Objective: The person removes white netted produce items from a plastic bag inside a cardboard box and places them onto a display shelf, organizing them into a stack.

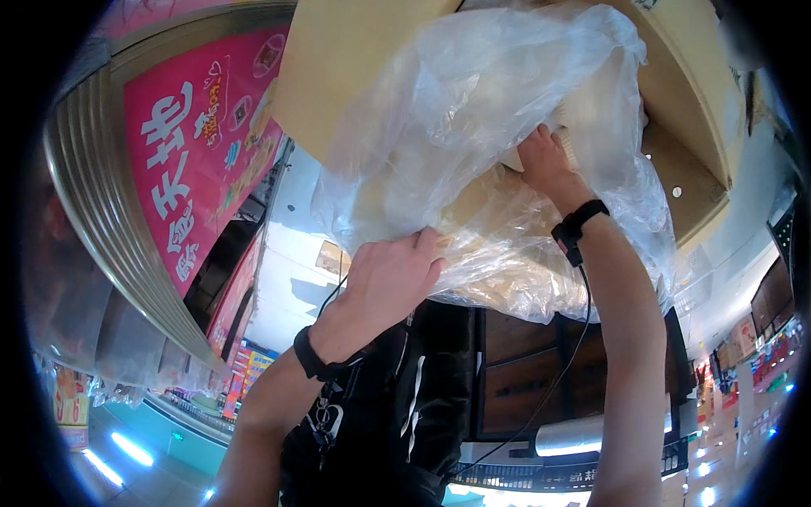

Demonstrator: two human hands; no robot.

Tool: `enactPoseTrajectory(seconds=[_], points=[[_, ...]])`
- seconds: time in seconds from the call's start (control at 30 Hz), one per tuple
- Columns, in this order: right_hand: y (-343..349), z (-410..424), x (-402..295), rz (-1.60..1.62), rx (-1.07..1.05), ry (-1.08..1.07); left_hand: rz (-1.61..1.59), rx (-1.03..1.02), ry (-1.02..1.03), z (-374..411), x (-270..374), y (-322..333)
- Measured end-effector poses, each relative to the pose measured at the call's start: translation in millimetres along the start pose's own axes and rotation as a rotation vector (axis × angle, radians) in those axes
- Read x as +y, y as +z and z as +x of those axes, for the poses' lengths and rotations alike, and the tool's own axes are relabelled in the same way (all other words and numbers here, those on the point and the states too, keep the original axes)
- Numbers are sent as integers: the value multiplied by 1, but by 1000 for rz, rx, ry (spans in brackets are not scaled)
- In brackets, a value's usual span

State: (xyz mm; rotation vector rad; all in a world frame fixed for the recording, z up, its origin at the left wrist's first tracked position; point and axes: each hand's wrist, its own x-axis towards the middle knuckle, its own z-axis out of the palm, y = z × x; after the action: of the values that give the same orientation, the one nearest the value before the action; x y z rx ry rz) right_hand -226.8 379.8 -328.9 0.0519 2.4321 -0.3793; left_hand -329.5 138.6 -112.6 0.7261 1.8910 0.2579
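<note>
A large, crumpled clear plastic bag point(481, 82) lines an open cardboard box point(681, 161) in front of me. My left hand point(396, 269) is at the bag's near left edge, its curled fingers pinching the film. Deeper in, my right hand point(548, 161) reaches into the bag's opening. Its fingertips are against a pale, ridged item point(564, 142) that is mostly covered by the plastic. What those fingers grip, if anything, is hidden. Each wrist wears a black band, and a small device with a cable hangs from the right wristband point(573, 231).
A broad cardboard flap point(339, 70) rises at the box's left. Beyond it stands a counter with a pink printed sign point(203, 146) and a ribbed metal edge point(101, 203). Below the bag are dark panels point(519, 374) and a roll of clear film point(570, 434). A thin cable point(557, 380) trails from my right wrist.
</note>
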Motion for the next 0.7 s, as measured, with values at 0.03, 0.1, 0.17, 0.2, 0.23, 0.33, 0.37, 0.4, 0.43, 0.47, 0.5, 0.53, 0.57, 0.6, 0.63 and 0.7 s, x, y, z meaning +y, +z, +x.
enactPoseTrajectory(seconds=[0.03,0.1,0.17,0.2,0.23,0.33,0.37,0.4,0.43,0.47,0.5,0.53,0.57,0.6,0.63,0.7], points=[[1,1,0,-24,-32,-3,22,-12,-22,0,1,-2],[0,4,3,-74,-93,-8,31,34,-48,-1,4,-7],[-3,6,2,-118,-147,22,-8,114,-35,0,7,-14],[-4,5,2,-140,-176,40,-52,167,-7,1,9,-18],[-6,3,2,-94,-167,33,-97,219,23,3,10,-20],[-5,-4,6,46,-149,49,-334,327,117,13,17,-21],[-2,-6,8,96,-149,77,-397,313,122,16,21,-23],[-4,-8,9,144,-151,105,-462,298,125,19,26,-25],[-7,-13,11,247,-148,119,-527,282,128,24,30,-27],[-11,-19,15,349,-144,134,-619,224,113,29,33,-25],[-21,-26,15,449,-137,145,-711,169,95,34,36,-23],[-29,-31,12,521,-126,182,-804,121,71,39,37,-19],[-37,-39,7,593,-115,218,-785,169,85,43,39,-13],[-50,-47,1,665,-104,258,-766,214,100,48,42,-7],[-71,-57,-6,782,-103,269,-747,256,114,53,45,0],[-114,-75,-24,1014,-101,283,-1107,255,61,63,53,17]])
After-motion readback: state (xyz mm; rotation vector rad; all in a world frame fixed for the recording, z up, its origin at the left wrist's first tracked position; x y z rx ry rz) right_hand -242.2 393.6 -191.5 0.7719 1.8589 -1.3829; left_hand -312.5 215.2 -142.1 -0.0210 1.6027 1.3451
